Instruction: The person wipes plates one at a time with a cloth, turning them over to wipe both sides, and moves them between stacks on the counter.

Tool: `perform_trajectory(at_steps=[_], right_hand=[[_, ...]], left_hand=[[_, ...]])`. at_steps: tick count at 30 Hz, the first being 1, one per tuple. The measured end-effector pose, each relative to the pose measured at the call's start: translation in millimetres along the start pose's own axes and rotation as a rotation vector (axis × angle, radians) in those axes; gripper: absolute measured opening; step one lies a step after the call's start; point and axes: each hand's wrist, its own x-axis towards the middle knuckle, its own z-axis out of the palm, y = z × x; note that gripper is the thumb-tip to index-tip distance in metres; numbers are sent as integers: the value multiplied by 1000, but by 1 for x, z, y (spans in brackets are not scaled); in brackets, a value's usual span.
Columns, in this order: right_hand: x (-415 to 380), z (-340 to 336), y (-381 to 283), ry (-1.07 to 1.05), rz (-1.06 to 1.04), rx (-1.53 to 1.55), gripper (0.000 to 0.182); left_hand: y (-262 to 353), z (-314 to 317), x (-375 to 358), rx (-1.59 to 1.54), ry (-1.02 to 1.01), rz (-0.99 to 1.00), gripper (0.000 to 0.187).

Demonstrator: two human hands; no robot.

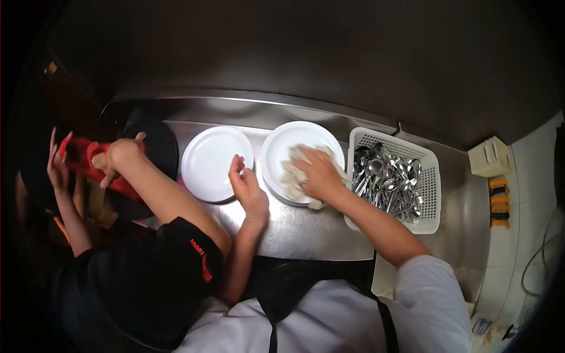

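Observation:
My right hand (318,172) presses a crumpled whitish cloth (292,176) onto the top plate of a white stack (279,141). My left hand (249,191) is raised at the right edge of another white plate (212,162), with its fingers bent. Whether it touches that plate, or holds anything small, I cannot make out. Right of the stack stands a white perforated basket (432,182) with many metal spoons (388,176) in it.
A co-worker in a black sleeve (182,259) reaches in from the left, hands near a red object (88,159) and a round black item (156,144). The steel counter (294,235) meets a dark wall. A cream box (489,157) is at the right.

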Motion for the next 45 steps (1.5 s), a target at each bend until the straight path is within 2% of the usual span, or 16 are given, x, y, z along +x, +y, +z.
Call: perform_trajectory(at_steps=[2,3,4,9,13,16,18,21,25,29,33,35,37,39,41,45], right_hand=[[1,-7,-2,-3,-5,43,52],[85,41,-10,232,-13,185,51],[98,26,12,228,-8,148,49],[38,-11,38,136,358,-283,37],[1,-10,-9,-2,632,-337,35],[-30,-35,-52,-75,497,-172,32],[-39,-51,-49,-183,417,-101,33],[-4,-35,-6,-66,579,-285,38],[67,46,20,327,396,-153,42],[39,14,-65,-7,167,186,43],[-24,-45,-26,-277,276,99,44],[-5,-39,1,-159,518,-214,45],[24,2,34,207,403,-334,44],[65,22,17,169,506,-242,35],[69,45,-18,186,290,31,35],[-6,3,-78,95,193,128,43]], left_hand=[[6,14,-36,134,-58,-45,44],[-12,-13,27,269,-140,225,44],[-14,9,17,234,-161,314,44],[-9,10,-46,570,-386,402,52],[-13,9,-42,497,-392,379,62],[-18,-8,-49,321,-348,403,67],[-21,-16,-50,235,-310,221,67],[-9,-18,-38,139,-261,-13,58],[-15,-10,-13,18,-223,-48,53],[-10,-4,18,-95,-150,11,60],[-4,-5,44,-28,-181,-78,55],[-10,4,54,97,-280,-178,52],[-33,20,63,34,-256,-272,75],[-38,29,78,4,-254,-274,83],[-34,36,91,-95,-250,-295,85],[-3,46,114,325,-418,-265,52]])
